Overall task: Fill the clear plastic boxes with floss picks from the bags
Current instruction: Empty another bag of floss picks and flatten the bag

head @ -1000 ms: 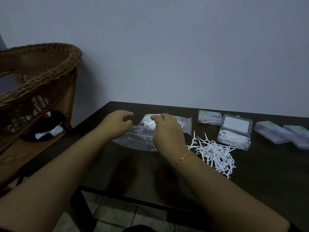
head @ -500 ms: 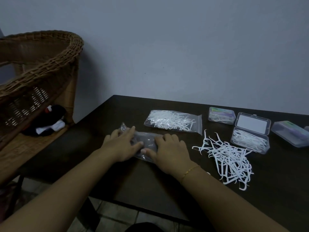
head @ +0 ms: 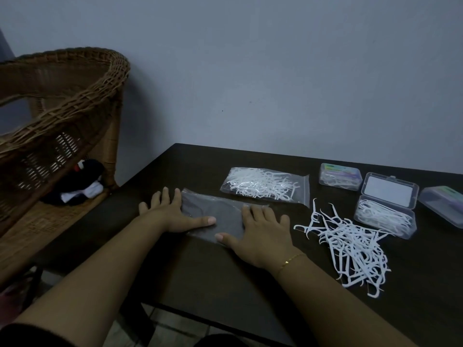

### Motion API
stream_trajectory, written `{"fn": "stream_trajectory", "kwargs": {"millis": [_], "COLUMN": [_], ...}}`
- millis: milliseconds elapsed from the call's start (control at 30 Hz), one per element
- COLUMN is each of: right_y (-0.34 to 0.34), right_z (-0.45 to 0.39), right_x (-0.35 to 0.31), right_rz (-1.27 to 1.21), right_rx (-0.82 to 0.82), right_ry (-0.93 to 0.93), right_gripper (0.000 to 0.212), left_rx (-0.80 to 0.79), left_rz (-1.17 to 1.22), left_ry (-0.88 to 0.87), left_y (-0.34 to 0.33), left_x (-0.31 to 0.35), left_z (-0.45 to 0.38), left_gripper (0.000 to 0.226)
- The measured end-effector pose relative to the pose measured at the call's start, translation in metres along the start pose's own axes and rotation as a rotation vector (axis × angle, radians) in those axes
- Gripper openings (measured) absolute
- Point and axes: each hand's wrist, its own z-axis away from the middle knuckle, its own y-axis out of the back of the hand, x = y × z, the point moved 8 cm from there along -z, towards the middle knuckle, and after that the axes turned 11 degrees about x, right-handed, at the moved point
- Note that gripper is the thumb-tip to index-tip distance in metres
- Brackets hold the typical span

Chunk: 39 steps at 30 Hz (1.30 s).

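Clear plastic, the emptied flat bag [head: 220, 216] lies on the dark worktop [head: 250, 284] under both hands: left hand [head: 172, 211] and right hand [head: 263, 234] press it with straight fingers, holding nothing. One full zip bag of white floss picks [head: 265, 184] is left behind it. One loose pile of picks [head: 350, 249] waits beside one open, partly filled clear box [head: 385, 214]. Two closed boxes [head: 340, 176] show; the right one seems filled too, I judge.

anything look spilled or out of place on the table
Yes: a loose pile of floss picks lies scattered on the bare table, beside the open box rather than in it. Both hands press an empty bag flat.
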Motion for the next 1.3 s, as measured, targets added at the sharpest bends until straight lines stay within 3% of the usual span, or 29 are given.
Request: {"fn": "stream_trajectory", "kwargs": {"millis": [133,333,700,933,1133,1200,1300], "right_y": [0.009,0.039,0.068,0.076,0.061,0.060,0.067], "right_z": [0.003,0.013,0.055,0.083,0.096,0.092,0.082], "right_x": [0.001,0.016,0.086,0.158,0.198,0.203,0.202], "right_rz": [-0.092,-0.133,-0.097,-0.095,-0.056,-0.108,-0.177], "right_rx": [0.066,0.215,0.227,0.246,0.040,0.016,0.072], "right_ry": [0.032,0.061,-0.059,-0.233,-0.270,-0.251,-0.174], "right_gripper": [0.092,0.071,0.054,0.054,0.086,0.080,0.049], "left_rx": [0.104,0.265,0.414,0.268,0.217,0.198,0.248], "left_rz": [0.022,0.005,-0.063,-0.086,0.025,0.095,0.197], "left_ry": [-0.010,-0.111,-0.490,-0.745,-0.741,-0.721,-0.687], "left_y": [0.008,0.035,0.052,0.029,0.019,0.018,0.019], "left_x": [0.003,0.028,0.135,0.199,0.227,0.233,0.243], "left_z": [0.004,0.023,0.088,0.125,0.121,0.116,0.107], "left_gripper": [0.149,0.117,0.087,0.073,0.032,0.028,0.019]}}
